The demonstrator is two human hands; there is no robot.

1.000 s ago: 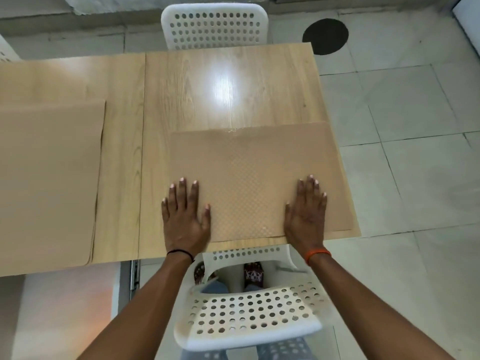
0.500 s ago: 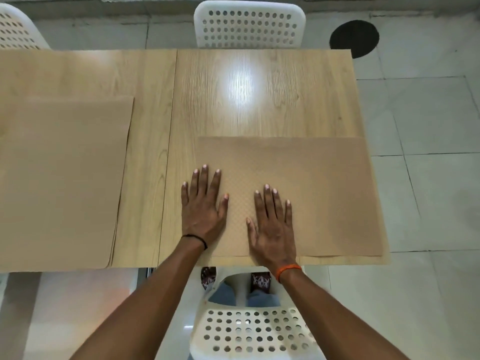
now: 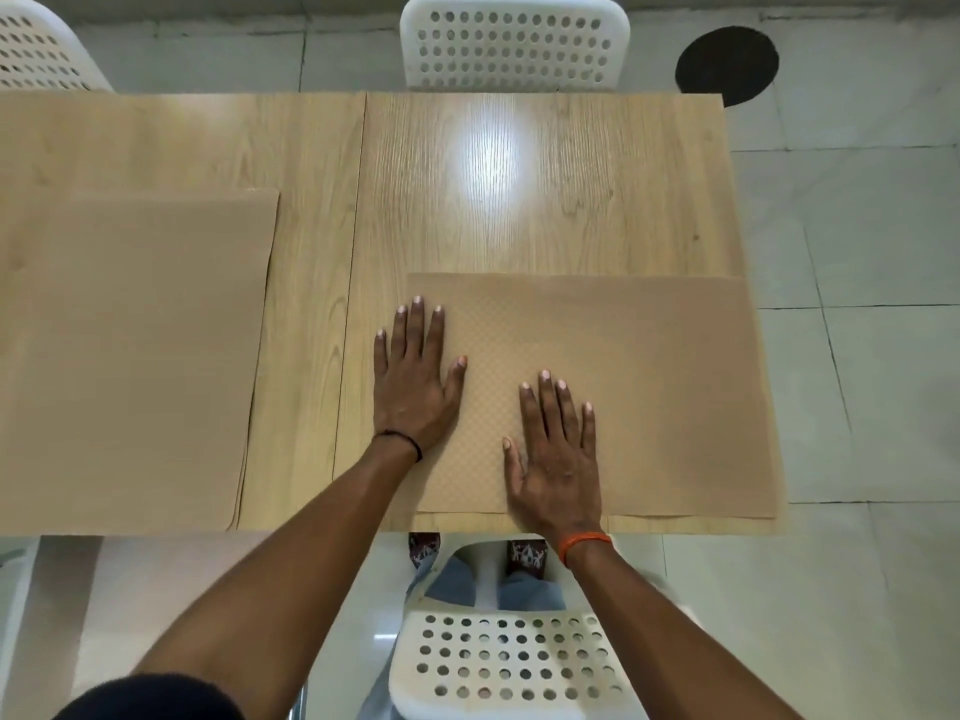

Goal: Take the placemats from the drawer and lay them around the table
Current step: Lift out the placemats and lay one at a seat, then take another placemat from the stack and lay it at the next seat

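Both flat, spread grips, left hand (image 3: 413,379) and right hand (image 3: 556,449), press the tan rectangular textured placemat (image 3: 649,387) overhanging the light wooden desk (image 3: 545,200)'s right edge, so a rightward smoothing stroke could slide it off.

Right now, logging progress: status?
Left hand and right hand flat on near placemat. Second placemat laid left. Nothing in the way.

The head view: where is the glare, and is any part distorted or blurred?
Head view: a bright white glare patch sits on the table beyond the right-hand placemat; the wide-angle lens bows the table's edges; both hands, left hand and right hand, look sharp, without motion blur.
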